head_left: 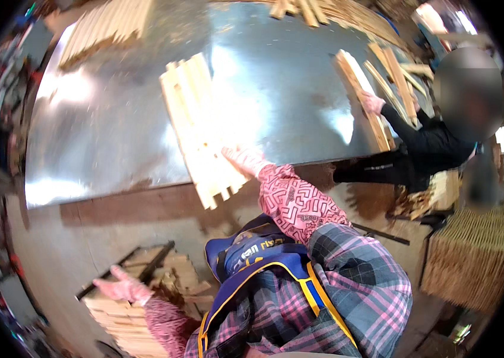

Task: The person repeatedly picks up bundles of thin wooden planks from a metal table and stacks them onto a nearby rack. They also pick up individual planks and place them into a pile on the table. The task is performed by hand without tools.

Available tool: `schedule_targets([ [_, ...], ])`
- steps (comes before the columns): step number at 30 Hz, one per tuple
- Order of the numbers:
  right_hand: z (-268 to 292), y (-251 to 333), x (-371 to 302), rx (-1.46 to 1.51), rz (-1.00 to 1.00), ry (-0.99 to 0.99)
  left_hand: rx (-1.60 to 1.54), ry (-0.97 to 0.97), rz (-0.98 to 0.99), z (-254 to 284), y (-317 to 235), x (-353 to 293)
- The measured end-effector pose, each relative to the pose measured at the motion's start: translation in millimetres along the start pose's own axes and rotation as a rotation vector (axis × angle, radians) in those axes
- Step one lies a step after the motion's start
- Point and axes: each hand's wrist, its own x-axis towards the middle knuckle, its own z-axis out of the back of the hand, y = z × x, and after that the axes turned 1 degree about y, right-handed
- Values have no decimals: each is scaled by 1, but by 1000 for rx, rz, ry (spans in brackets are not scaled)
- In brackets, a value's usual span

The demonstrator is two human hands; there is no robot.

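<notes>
My right hand (pixel 246 160), in a pinkish glove, reaches over the metal table. It rests flat along the right side of a bundle of pale wooden strips (pixel 191 119), fingers stretched out; glare washes out part of the contact. The strips lie side by side, their near ends sticking out past the table's front edge. Low on the left, my left hand (pixel 124 287), gloved too, is held with its fingers spread and nothing in it. Below it is a stack of wooden strips (pixel 118 325) beside a dark metal frame (pixel 156 261).
The shiny metal table (pixel 121 143) bears more strips (pixel 109 27) at the far left and loose pieces (pixel 302 11) at the far edge. At right, a co-worker (pixel 437 137) in dark clothes handles wooden boards (pixel 364 98). Tall bundled wood (pixel 470 256) stands at lower right.
</notes>
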Motion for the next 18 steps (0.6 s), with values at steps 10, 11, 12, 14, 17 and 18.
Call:
schedule_targets([
  [10, 162, -162, -27, -10, 22, -76, 402, 830, -512, -123, -356, -240],
  [11, 194, -169, -31, -33, -32, -214, 551, 845, -538, -131, -361, -240],
  [12, 223, -184, -39, -132, -79, -290, 638, 833, -578, -147, -340, -231],
  [14, 302, -238, -39, -335, -51, -489, 746, 841, -529, -154, -348, -245],
  [17, 400, -236, -22, -719, -109, -581, 762, 766, -559, -156, -334, -253],
  [18, 418, -231, -11, -772, -177, -561, 760, 739, -567, -151, -328, -250],
])
